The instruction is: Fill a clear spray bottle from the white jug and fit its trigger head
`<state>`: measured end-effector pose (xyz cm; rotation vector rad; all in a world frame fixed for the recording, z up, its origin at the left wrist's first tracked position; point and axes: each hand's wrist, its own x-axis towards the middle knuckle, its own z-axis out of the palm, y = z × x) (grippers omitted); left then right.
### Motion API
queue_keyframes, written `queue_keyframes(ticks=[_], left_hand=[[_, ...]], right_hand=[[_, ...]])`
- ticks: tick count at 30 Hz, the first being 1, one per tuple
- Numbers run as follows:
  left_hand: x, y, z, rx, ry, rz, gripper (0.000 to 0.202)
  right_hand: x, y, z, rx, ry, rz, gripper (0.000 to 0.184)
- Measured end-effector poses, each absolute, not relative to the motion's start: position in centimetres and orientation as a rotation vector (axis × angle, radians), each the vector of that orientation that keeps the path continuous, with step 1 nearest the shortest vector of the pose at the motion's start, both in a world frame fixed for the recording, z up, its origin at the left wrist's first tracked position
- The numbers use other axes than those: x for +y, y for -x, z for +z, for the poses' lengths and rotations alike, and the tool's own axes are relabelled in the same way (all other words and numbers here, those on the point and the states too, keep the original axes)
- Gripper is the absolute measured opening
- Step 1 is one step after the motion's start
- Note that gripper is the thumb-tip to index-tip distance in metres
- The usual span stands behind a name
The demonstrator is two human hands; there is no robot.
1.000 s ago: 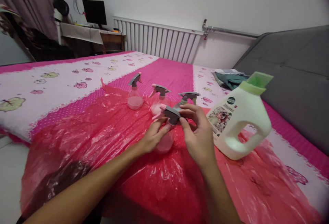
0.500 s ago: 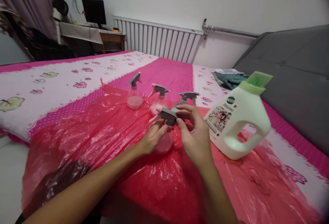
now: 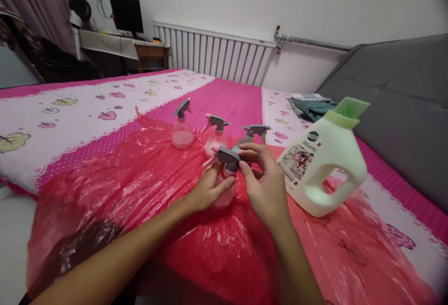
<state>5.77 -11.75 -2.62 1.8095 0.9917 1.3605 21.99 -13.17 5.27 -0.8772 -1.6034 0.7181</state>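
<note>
In front of me a small clear spray bottle (image 3: pixel 226 196) with a grey and pink trigger head (image 3: pixel 228 156) stands upright on a red plastic sheet (image 3: pixel 147 183). My left hand (image 3: pixel 206 188) is closed around the bottle's neck, thumb laid across its front. My right hand (image 3: pixel 263 179) pinches the back of the grey head between thumb and fingers. Just behind are a pink-triggered spray bottle (image 3: pixel 214 145) and a grey-headed one (image 3: pixel 249 139), the latter partly hidden by my right fingers. Another spray bottle (image 3: pixel 182 138) with cloudy liquid stands farther left.
A large pale detergent jug (image 3: pixel 320 169) with a green cap stands right of my right hand. The sheet lies over a pink patterned bed (image 3: pixel 115 97). Folded clothes (image 3: pixel 311 107) lie near the grey headboard (image 3: pixel 399 85). A radiator (image 3: pixel 217 53) and a desk (image 3: pixel 108 46) are behind.
My left thumb has slid forward over the bottle's neck, and more of the neck under the spray head shows. My right hand keeps its hold on the head. The other bottles have not moved.
</note>
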Motion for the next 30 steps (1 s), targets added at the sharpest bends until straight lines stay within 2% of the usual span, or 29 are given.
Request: queue_keyframes(ticks=[3, 10, 30], left_hand=[[-11.85, -5.71, -2.46, 0.968, -1.789, 1.341, 0.046], [-11.97, -5.6, -2.59, 0.999, -1.806, 1.347, 0.051], [-12.17, -5.55, -2.62, 1.016, -1.837, 1.302, 0.047]], right_hand=[[-13.3, -21.88, 5.3, -1.619, 0.881, 0.714, 0.031], [-13.33, -21.93, 5.51, -1.603, 0.881, 0.706, 0.03], [-13.3, -22.19, 5.82, -1.611, 0.899, 0.675, 0.029]])
